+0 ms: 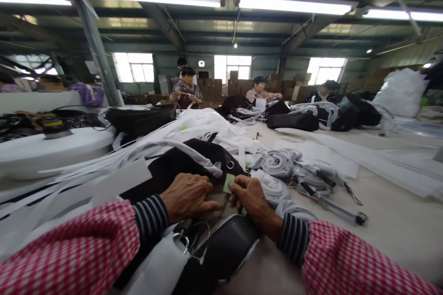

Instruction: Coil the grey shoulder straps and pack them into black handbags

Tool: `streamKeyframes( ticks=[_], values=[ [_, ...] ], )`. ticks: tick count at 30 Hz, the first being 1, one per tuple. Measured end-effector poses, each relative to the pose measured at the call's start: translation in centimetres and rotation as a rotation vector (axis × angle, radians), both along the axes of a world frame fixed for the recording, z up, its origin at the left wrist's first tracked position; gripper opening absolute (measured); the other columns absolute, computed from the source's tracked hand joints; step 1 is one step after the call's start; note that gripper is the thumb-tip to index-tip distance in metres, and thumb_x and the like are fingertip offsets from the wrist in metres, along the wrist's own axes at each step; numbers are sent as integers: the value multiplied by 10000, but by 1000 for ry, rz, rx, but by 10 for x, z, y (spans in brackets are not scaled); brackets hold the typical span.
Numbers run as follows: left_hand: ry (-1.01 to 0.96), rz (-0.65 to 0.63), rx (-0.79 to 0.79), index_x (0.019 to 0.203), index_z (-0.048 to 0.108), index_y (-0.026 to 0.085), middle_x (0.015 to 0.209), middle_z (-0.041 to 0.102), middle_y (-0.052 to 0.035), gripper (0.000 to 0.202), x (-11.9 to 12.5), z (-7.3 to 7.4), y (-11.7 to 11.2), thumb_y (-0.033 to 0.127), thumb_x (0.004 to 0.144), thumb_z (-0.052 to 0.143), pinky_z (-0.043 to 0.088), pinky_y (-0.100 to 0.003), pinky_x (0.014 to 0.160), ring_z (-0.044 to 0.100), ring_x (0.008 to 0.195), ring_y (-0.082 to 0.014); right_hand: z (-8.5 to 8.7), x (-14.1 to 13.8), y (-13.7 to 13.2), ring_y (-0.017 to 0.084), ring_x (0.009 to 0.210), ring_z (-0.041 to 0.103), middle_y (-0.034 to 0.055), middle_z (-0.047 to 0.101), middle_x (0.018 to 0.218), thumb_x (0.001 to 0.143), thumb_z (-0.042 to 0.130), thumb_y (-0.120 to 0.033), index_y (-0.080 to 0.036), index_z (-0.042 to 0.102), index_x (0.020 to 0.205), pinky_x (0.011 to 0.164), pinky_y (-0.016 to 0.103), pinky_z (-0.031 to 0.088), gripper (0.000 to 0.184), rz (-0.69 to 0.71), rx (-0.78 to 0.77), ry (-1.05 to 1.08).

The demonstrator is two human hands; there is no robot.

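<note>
My right hand [254, 197] pinches a small pale green slip of paper [228, 183] between thumb and fingers. Below it lies a black bag [221, 244] with its zipper undone, showing a brownish lining. My left hand [187, 197] rests palm down at the bag's opening, its thumb stretched apart from the fingers; their tips are partly hidden. A metal ring and a white-wrapped strap [164, 262] hang at the bag's near side. Just beyond my hands lies another black bag [194, 159] with a white-wrapped handle.
Coiled white-wrapped straps [277, 163] with metal clips lie to the right. Long white strips [194, 122] pile up ahead. A large white roll [51, 147] stands at left. More black bags [294, 120] line the table's far side, where several people work.
</note>
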State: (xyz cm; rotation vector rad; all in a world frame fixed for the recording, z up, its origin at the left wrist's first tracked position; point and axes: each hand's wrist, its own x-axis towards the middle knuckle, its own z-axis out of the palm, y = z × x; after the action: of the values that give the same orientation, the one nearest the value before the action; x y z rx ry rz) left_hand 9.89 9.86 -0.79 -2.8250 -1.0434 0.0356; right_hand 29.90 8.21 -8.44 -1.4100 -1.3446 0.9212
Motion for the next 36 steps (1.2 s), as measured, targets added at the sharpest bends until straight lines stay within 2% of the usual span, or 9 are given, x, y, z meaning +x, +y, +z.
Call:
streamKeyframes(
  ticks=[2,5,9,13,17,23,29,32,36],
  values=[
    [-5,23,-13,858,689,188,973,721,-63,498,10,-4,-5,663,927,554,479,-388,711,700,874,-297,-1,-1,-3,83,385,497,4,650,568,850,571,-321,-175,551,718,382,169,325,198,-72,26,62],
    [1,36,-56,920,698,190,1039,731,-82,385,21,-10,-9,555,929,577,515,-432,789,698,944,-324,-1,0,-3,78,363,486,-7,621,543,791,617,-389,-175,535,707,371,169,309,243,-129,53,178],
    [36,17,-112,930,684,181,995,746,-97,275,23,-14,-5,391,940,507,535,-414,749,724,876,-309,1,6,-3,70,351,473,-13,612,535,765,640,-410,-160,563,717,360,160,308,266,-143,39,234],
    [48,57,-75,887,677,161,968,740,-140,248,31,-16,-13,334,897,499,531,-465,768,717,861,-345,7,12,-11,55,329,433,-19,592,489,822,602,-289,-153,565,675,346,144,290,204,-67,-137,171],
    [21,150,-34,898,686,148,1016,740,-180,201,42,-14,-25,223,868,502,492,-476,858,695,979,-354,19,16,-16,54,295,374,-19,537,412,857,596,-197,-154,549,582,319,149,241,282,35,-300,105],
    [1,240,-68,773,641,170,808,735,-107,258,32,-2,-11,242,925,445,389,-339,648,708,755,-252,40,22,-11,49,316,380,0,526,397,847,605,-144,-129,598,494,328,150,216,354,183,-323,7],
    [-190,206,-52,747,547,204,751,665,-38,242,17,-5,-3,235,946,413,313,-329,638,639,706,-209,57,18,0,53,324,393,0,523,393,772,608,-97,-124,576,455,327,149,220,319,287,-344,-174],
    [-268,128,-78,771,520,212,754,629,-19,214,12,-10,-4,239,952,409,306,-327,639,595,681,-191,58,6,10,66,319,422,8,566,432,767,571,-93,-130,574,486,313,152,254,283,257,-350,-153],
    [-328,103,-23,786,483,219,747,589,-11,181,8,-11,-4,242,949,408,286,-337,638,551,658,-186,45,-11,24,90,296,433,1,558,421,733,530,-58,-139,587,533,301,171,311,223,147,-330,-137]
  ],
)
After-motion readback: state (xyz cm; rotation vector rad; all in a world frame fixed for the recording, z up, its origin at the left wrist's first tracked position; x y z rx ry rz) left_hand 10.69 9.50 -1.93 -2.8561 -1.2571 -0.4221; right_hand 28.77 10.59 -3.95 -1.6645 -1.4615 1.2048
